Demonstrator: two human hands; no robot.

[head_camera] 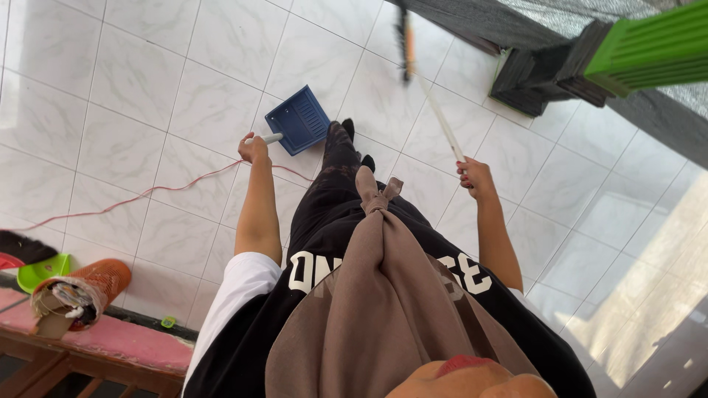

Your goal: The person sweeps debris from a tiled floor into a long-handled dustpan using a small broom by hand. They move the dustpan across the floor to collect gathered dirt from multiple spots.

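Observation:
I look straight down my body at a white tiled floor (pixel 147 110). My left hand (pixel 253 148) grips the white handle of a blue dustpan (pixel 299 119), which hangs just above the tiles ahead of my feet. My right hand (pixel 474 175) is closed around the white stick of a broom (pixel 435 110). The stick runs up and away to a dark broom head (pixel 404 37) near the top of the view. A brown scarf (pixel 376 295) hangs down my front over a black shirt.
A thin red cord (pixel 133 197) trails across the tiles at left. A rolled orange mat (pixel 81 292) and a green bowl (pixel 40 270) sit on a pink-topped wooden bench (pixel 118 343) at lower left. Dark blocks (pixel 546 70) and a green slatted object (pixel 653 44) stand at upper right.

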